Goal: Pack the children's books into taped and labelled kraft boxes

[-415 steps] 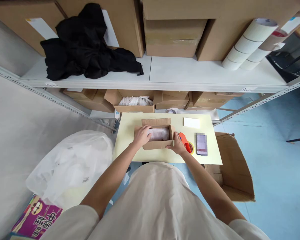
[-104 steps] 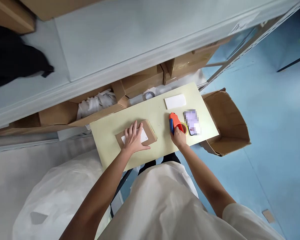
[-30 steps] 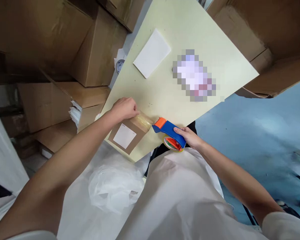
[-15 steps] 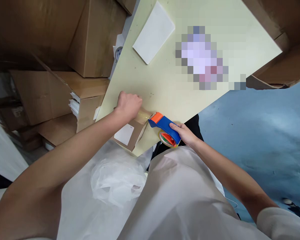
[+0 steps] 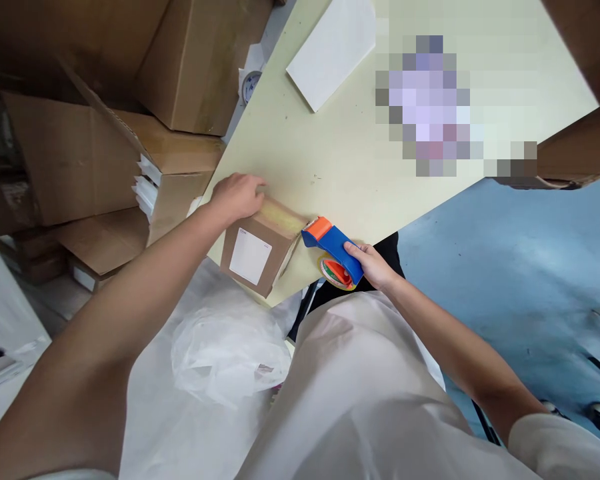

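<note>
Gripping a tape gun (image 5: pixel 333 245), the right hand (image 5: pixel 373 265) presses its orange head to a taped box (image 5: pixel 261 244) at the counter (image 5: pixel 330 160) edge; the left hand (image 5: pixel 236 195), fingers curled, holds the box's far end.

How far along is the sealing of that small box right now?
Done: the small cardboard box is closed, a white label on one face and clear tape across its upper side. In hand: the left hand steadies the box at the table edge while the right hand holds the tape dispenser against the box's end. Left: tape not visibly cut; other faces hidden.
</note>
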Demonstrator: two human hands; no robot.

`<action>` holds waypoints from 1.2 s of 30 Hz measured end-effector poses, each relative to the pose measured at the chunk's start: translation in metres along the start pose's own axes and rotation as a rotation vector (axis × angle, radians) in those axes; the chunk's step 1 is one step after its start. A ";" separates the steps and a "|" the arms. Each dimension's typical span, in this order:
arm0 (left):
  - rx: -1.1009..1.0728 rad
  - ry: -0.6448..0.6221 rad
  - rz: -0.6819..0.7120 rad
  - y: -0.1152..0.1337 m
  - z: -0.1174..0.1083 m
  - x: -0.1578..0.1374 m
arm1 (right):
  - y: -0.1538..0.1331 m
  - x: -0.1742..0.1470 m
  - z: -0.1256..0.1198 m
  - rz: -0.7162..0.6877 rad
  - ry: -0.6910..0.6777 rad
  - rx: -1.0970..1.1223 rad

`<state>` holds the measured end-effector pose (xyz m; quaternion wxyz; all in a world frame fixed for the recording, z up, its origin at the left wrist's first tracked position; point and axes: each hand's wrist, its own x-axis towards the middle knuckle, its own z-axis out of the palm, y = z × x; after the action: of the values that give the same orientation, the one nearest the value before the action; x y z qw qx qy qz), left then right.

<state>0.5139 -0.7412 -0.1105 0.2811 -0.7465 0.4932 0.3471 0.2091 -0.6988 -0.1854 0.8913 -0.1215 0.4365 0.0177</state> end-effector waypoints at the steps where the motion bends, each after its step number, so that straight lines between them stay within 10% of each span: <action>1: -0.024 0.031 0.060 -0.004 0.000 -0.005 | 0.000 0.000 0.001 0.000 -0.006 -0.001; 8: -0.021 -0.141 0.569 -0.016 0.017 -0.042 | -0.002 0.005 0.003 0.050 -0.024 0.006; 18: -0.277 0.193 0.071 -0.039 0.019 -0.040 | -0.109 0.073 0.040 -0.169 -0.071 -0.312; 23: -0.269 0.466 0.037 -0.020 0.031 -0.047 | -0.154 0.099 0.064 -0.347 -0.022 -0.463; 36: -0.247 0.391 -0.064 0.001 0.028 -0.056 | -0.160 0.071 0.049 -0.418 -0.215 -0.956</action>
<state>0.4908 -0.6901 -0.0827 0.0976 -0.8435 0.4682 0.2446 0.3131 -0.8480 -0.1799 0.7607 -0.5961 0.2522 0.0488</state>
